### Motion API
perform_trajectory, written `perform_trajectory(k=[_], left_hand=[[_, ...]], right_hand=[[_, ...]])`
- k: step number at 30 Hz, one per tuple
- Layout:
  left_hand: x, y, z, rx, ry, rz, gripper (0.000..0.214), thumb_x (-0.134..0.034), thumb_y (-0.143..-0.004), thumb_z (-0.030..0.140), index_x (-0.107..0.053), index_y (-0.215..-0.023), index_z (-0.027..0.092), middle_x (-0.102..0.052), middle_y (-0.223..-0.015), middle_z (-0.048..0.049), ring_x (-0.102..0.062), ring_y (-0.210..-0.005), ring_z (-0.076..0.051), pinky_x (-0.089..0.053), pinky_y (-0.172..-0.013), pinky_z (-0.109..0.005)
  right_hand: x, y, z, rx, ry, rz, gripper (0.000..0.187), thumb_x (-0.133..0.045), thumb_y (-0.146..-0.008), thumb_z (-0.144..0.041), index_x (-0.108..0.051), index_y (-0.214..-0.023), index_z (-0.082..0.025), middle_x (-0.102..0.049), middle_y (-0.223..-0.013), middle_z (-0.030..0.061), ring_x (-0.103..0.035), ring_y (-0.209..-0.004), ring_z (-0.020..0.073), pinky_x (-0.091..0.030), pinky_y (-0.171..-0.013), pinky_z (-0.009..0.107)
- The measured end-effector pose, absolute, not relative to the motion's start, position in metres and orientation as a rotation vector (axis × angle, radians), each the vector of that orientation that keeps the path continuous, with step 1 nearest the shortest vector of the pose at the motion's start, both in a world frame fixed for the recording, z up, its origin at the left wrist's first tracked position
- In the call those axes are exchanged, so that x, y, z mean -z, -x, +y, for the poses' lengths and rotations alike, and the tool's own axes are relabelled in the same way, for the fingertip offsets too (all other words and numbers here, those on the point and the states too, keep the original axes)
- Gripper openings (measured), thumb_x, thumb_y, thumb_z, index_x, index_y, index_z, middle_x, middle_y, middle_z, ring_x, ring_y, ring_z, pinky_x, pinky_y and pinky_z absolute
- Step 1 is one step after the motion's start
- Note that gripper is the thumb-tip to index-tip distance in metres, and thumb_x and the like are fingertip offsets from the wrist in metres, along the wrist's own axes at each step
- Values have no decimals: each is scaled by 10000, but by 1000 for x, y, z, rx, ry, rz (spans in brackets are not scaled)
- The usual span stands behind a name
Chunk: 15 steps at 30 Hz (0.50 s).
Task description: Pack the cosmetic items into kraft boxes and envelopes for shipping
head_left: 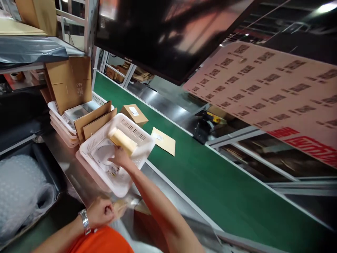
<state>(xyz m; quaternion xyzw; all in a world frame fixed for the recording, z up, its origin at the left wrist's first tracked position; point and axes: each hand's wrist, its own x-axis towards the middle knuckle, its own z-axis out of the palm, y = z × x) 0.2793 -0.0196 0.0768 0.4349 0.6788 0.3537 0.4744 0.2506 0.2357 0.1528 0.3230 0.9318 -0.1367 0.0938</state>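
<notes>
My right hand (119, 158) reaches into a white plastic basket (143, 149) and its fingers close round a pale yellow packet (123, 140). A round white item in clear wrap (102, 154) lies on the basket floor just left of that hand. My left hand (101, 212), with a metal watch on its wrist, is curled into a fist near my body, pinching something tan and blurred on the steel worktop (79, 172). What that is I cannot make out.
More white baskets (56, 109) with flat cardboard pieces (70, 82) stand behind. A small sealed carton (133, 114) and a tan envelope (163, 141) lie on the green conveyor belt (210, 175). Bubble wrap (19, 189) fills a bin at left. A dark screen (163, 35) hangs overhead.
</notes>
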Motion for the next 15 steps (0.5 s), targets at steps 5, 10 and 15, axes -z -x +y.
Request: perform_trajectory(k=[5, 10, 15], left_hand=[[-74, -279, -25, -865, -965, 1661, 98, -713, -706, 169, -777, -779, 157, -618, -623, 25, -479, -605, -119, -351, -615, -246], [-70, -275, -28, -866, -933, 1636, 104, -701, -759, 247, -754, -789, 163, -611, -630, 25, -487, -615, -126, -352, -612, -246], [-63, -275, -22, -864, -1070, 1703, 155, -699, -820, 304, -779, -812, 172, -653, -660, -1, -551, -639, -151, -381, -638, -265]], right_hand=[[-129, -227, 241, 384, -1025, 2788, 1148, -1020, -568, -406, -486, -1507, -17, -588, -1451, 355, -564, -1325, 454, -464, -1101, 493], [-130, -237, 272, 564, -1175, 2766, 731, -962, -641, -356, -661, -1239, -62, -725, -1218, 200, -659, -1161, 327, -498, -960, 372], [-145, -262, 316, 783, -1353, 2735, 393, -960, -602, -240, -688, -864, -128, -703, -788, 6, -656, -748, 183, -467, -714, 281]])
